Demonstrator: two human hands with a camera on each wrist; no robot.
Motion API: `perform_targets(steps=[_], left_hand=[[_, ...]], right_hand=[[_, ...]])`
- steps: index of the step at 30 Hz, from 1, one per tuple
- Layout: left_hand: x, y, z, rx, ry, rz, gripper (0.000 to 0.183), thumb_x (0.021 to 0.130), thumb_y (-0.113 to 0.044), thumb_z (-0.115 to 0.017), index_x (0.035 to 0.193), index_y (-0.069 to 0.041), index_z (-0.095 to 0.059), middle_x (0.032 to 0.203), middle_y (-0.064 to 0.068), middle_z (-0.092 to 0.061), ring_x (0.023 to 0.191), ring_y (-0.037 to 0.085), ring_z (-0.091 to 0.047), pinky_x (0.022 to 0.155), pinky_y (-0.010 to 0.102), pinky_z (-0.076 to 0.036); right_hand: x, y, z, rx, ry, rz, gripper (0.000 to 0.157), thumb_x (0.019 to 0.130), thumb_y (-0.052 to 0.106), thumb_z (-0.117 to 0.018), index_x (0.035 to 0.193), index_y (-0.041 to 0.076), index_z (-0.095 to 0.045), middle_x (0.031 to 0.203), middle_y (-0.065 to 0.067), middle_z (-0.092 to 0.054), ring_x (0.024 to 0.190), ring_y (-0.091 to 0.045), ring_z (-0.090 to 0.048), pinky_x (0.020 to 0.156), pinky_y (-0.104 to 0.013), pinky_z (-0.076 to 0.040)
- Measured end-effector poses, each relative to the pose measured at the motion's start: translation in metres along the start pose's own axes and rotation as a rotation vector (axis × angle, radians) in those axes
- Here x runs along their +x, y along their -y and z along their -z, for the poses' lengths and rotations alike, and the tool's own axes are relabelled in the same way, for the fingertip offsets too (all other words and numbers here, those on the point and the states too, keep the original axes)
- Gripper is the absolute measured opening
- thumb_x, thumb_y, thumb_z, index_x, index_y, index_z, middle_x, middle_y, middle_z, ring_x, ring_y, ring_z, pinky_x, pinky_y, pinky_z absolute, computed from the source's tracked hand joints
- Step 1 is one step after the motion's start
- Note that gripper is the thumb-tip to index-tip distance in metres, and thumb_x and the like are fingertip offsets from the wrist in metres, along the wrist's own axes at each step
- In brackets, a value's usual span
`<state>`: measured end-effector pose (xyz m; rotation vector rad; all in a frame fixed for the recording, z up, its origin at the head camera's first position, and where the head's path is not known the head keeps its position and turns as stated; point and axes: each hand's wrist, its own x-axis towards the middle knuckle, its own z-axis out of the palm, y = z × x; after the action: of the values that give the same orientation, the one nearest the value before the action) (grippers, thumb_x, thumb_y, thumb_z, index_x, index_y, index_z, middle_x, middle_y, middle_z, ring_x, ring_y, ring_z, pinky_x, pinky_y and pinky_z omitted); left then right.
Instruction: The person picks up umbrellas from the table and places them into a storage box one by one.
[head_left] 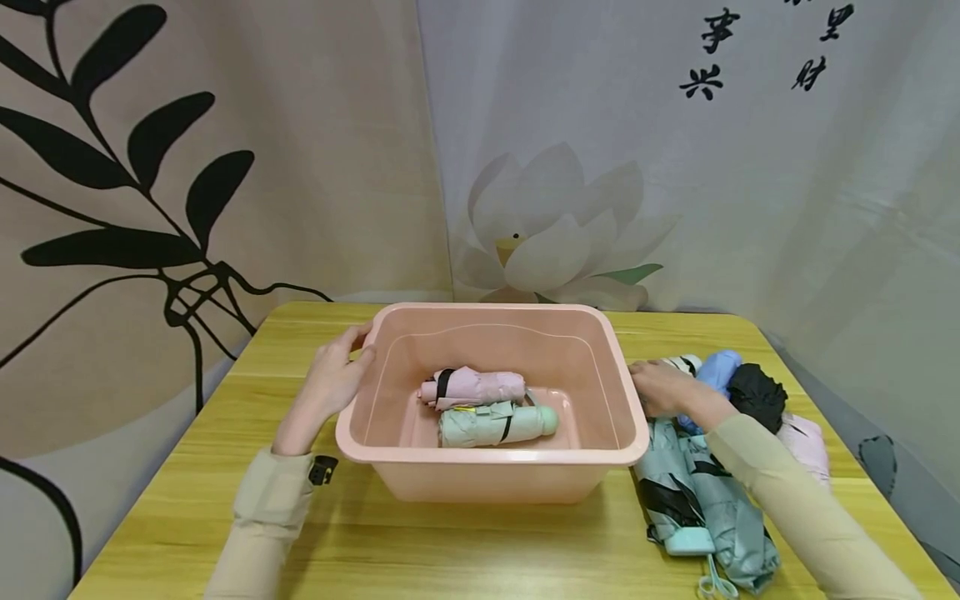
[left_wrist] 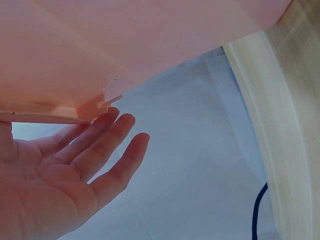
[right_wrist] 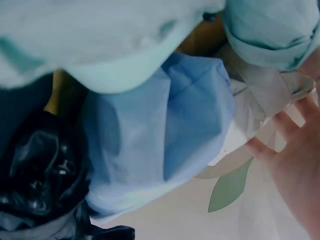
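Note:
A pink plastic basin (head_left: 491, 479) stands on the table with a pink folded umbrella (head_left: 487, 388) and a mint-green folded umbrella (head_left: 487, 427) lying side by side inside. My left hand (head_left: 337, 375) touches the basin's left rim near the far corner, its fingers loosely extended along the outside. Right of the basin, my right hand (head_left: 675, 392) reaches into a pile of folded umbrellas. In the right wrist view its fingers (right_wrist: 286, 126) and thumb lie on either side of a whitish folded umbrella (right_wrist: 257, 95). A blue umbrella (right_wrist: 160, 135) is just beside it.
Two pale teal umbrellas (head_left: 723, 508) lie at the pile's near side, one with a light blue handle (head_left: 690, 542). A black umbrella (head_left: 757, 396) and another pink one (head_left: 806, 446) lie farther right. A printed curtain (head_left: 555, 150) hangs behind the wooden table (head_left: 465, 550).

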<state>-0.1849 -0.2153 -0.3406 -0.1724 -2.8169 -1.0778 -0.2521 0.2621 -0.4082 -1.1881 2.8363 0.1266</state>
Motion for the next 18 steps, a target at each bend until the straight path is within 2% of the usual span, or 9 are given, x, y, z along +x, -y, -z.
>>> perform_targets(steps=[4,10,14,18], left_hand=[[0.0,-0.0002,-0.0002,0.0,0.001,0.003,0.048,0.1,-0.02,-0.04,0.143,0.0,-0.037,0.139,0.027,-0.048,0.133,0.043,-0.039,0.109,0.058,-0.033],[-0.0005,-0.0008,-0.0008,-0.001,0.003,-0.009,0.048,0.1,-0.02,-0.04,0.144,0.0,-0.037,0.14,0.027,-0.047,0.132,0.043,-0.041,0.109,0.058,-0.034],[-0.0007,-0.0006,-0.0011,-0.008,0.0,-0.009,0.048,0.1,-0.02,-0.041,0.144,-0.001,-0.036,0.14,0.026,-0.047,0.132,0.042,-0.042,0.109,0.057,-0.034],[-0.0011,-0.0002,-0.0004,-0.012,0.004,0.001,0.049,0.1,-0.021,-0.04,0.144,-0.001,-0.036,0.14,0.027,-0.046,0.133,0.043,-0.041,0.108,0.058,-0.034]], right_hand=[[0.002,-0.0008,-0.0021,-0.009,-0.052,0.007,0.021,0.08,0.013,-0.072,0.1,0.017,-0.067,0.092,-0.006,-0.065,0.086,-0.027,-0.061,0.079,-0.051,-0.051],[0.0041,-0.0018,-0.0031,-0.023,-0.081,-0.012,0.011,0.083,0.015,-0.07,0.091,0.022,-0.067,0.088,-0.003,-0.064,0.085,-0.024,-0.057,0.075,-0.05,-0.05],[0.0056,-0.0032,-0.0018,-0.046,-0.15,-0.012,0.016,0.081,0.015,-0.071,0.096,0.017,-0.067,0.091,-0.005,-0.064,0.087,-0.026,-0.058,0.073,-0.05,-0.051],[0.0061,-0.0069,0.0014,-0.063,-0.257,-0.005,0.033,0.077,0.016,-0.075,0.108,0.009,-0.066,0.101,-0.009,-0.065,0.091,-0.031,-0.06,0.072,-0.048,-0.054]])
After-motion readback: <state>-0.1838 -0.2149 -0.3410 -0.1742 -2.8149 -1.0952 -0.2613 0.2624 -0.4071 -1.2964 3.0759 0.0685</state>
